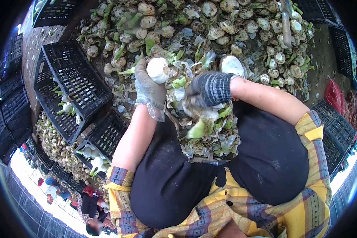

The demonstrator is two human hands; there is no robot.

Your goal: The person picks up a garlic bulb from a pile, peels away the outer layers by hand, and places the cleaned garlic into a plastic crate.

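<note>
A clean white garlic bulb [158, 70] is gripped in my left hand [148, 85], which wears a grey glove dirty at the fingers. To its right, my right hand [210, 90] in a dark striped knit glove is smeared by motion over the heap of husks. I cannot tell whether its fingers hold the pale husk [206, 114] blurred just under them. A pale green piece of leaf [196, 130] shows below that hand. Past my right wrist sits a rounded white object [232, 65], partly covered by the forearm.
Unpeeled garlic bulbs [222, 29] lie heaped ahead. Black plastic crates [77, 77] stand at left, one with white bulbs [97, 162]. More crates [339, 127] and a red bag [334, 95] are at right. A long handle [286, 29] lies upper right. People [51, 190] are at lower left.
</note>
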